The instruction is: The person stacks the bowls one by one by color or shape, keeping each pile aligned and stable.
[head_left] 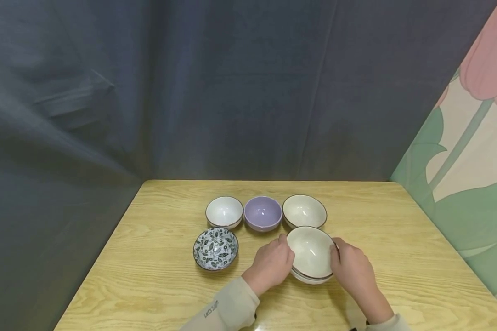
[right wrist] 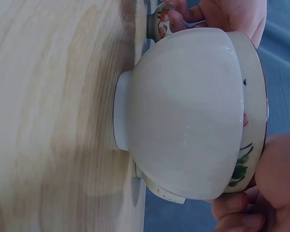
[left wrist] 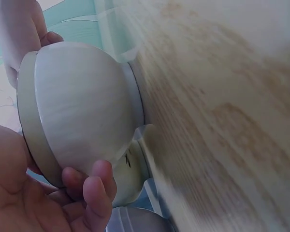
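Note:
A cream bowl (head_left: 310, 250) with a dark rim sits nested inside a white bowl (head_left: 310, 279), near the front right of the group. My left hand (head_left: 272, 261) grips the cream bowl's rim from the left, and my right hand (head_left: 353, 266) holds it from the right. From the right wrist, the white bowl (right wrist: 183, 111) shows a plain outside, and a painted green leaf marks the cream bowl's band (right wrist: 246, 159) above it. In the left wrist view, the left hand's fingers (left wrist: 99, 186) curl near the side of the white bowl (left wrist: 82, 106).
Behind the stack stands another cream bowl (head_left: 304, 210), with a purple bowl (head_left: 262, 213) and a small white bowl (head_left: 224, 211) to its left. A leaf-patterned bowl (head_left: 215, 249) sits in front of the small white one. Dark cloth (head_left: 240, 92) hangs behind the wooden table (head_left: 149, 276).

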A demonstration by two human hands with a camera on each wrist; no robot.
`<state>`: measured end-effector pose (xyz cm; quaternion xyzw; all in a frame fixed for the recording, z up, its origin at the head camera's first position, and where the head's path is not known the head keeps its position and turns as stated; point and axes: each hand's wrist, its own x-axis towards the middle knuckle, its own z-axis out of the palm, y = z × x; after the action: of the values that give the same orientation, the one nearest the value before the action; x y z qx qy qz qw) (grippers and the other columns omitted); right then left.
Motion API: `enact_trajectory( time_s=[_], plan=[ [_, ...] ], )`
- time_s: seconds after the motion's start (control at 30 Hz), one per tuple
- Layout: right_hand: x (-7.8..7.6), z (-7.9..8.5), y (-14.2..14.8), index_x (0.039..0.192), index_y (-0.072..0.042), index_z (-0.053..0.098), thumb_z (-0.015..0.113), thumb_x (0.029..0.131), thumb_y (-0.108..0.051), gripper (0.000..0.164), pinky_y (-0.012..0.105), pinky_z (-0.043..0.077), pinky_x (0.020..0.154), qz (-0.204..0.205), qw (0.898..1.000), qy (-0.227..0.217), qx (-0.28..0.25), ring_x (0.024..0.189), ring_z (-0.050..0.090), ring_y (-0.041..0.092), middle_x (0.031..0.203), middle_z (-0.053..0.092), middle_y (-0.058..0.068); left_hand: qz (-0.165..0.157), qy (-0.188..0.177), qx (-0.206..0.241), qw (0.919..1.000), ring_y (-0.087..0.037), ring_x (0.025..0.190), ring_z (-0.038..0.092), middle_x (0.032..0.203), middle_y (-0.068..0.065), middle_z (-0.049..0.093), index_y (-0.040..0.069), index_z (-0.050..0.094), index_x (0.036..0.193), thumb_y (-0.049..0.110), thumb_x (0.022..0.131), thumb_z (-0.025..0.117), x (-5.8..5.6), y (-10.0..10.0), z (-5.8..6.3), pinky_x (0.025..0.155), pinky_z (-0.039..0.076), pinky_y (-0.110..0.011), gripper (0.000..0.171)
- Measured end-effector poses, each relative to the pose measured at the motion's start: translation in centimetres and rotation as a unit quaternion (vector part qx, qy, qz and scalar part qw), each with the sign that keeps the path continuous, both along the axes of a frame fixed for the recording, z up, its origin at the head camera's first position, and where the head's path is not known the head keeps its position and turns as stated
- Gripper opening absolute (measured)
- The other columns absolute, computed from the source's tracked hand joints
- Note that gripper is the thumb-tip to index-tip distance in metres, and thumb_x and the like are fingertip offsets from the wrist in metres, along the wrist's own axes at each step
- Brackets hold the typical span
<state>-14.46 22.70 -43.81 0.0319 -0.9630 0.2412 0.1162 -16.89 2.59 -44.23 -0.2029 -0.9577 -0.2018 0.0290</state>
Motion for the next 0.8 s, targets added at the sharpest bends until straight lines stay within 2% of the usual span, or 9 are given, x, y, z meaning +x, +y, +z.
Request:
enact_trajectory(
  time_s=[0.2, 0.33, 0.47, 0.7, 0.8],
  plan=[
    [0.21, -0.18, -0.11, 0.119, 0.012, 0.062, 0.049, 0.099, -0.009, 0.032, 0.057, 0.054, 0.069, -0.008, 1.000, 0.008, -0.006, 0.093, 0.067, 0.049, 0.105, 0.068, 0.032, -0.009, -0.011, -0.002, 0.9999, -0.024, 0.073, 0.065, 0.082, -0.013, 0.063, -0.010, 0.052, 0.120, 0.018, 0.099, 0.044, -0.04, 0.04, -0.24, 0.061, 0.053, -0.035, 0.036],
    [0.16, -0.20, -0.24, 0.119, 0.012, 0.063, 0.049, 0.099, -0.009, 0.032, 0.058, 0.054, 0.072, -0.012, 1.000, 0.025, 0.000, 0.094, 0.067, 0.049, 0.106, 0.068, 0.032, -0.012, -0.020, -0.004, 0.9997, -0.024, 0.072, 0.065, 0.081, -0.013, 0.062, -0.011, 0.050, 0.122, 0.018, 0.099, 0.043, -0.19, 0.05, 0.01, 0.061, 0.053, -0.035, 0.037],
    [0.06, -0.14, -0.37, 0.119, 0.013, 0.063, 0.048, 0.099, -0.010, 0.033, 0.059, 0.054, 0.073, -0.012, 0.999, 0.031, 0.000, 0.094, 0.067, 0.049, 0.106, 0.068, 0.032, -0.011, -0.043, -0.005, 0.9990, -0.024, 0.070, 0.064, 0.081, -0.013, 0.061, -0.009, 0.048, 0.120, 0.018, 0.100, 0.044, -0.31, 0.04, 0.40, 0.061, 0.052, -0.035, 0.035],
    [0.09, -0.14, -0.39, 0.120, 0.014, 0.061, 0.047, 0.100, -0.010, 0.034, 0.058, 0.054, 0.073, -0.013, 1.000, 0.012, -0.004, 0.095, 0.067, 0.049, 0.108, 0.067, 0.034, -0.017, -0.073, -0.005, 0.9972, -0.023, 0.066, 0.061, 0.082, -0.014, 0.063, -0.011, 0.045, 0.126, 0.019, 0.101, 0.042, -0.45, 0.07, 0.38, 0.060, 0.052, -0.035, 0.039],
    [0.16, -0.14, -0.36, 0.120, 0.014, 0.061, 0.047, 0.100, -0.009, 0.034, 0.058, 0.054, 0.073, -0.013, 1.000, 0.007, -0.006, 0.095, 0.067, 0.049, 0.108, 0.067, 0.034, -0.022, -0.075, -0.006, 0.9970, -0.023, 0.065, 0.062, 0.081, -0.014, 0.064, -0.010, 0.045, 0.125, 0.019, 0.101, 0.042, -0.42, 0.07, 0.38, 0.060, 0.052, -0.036, 0.038]
  ],
)
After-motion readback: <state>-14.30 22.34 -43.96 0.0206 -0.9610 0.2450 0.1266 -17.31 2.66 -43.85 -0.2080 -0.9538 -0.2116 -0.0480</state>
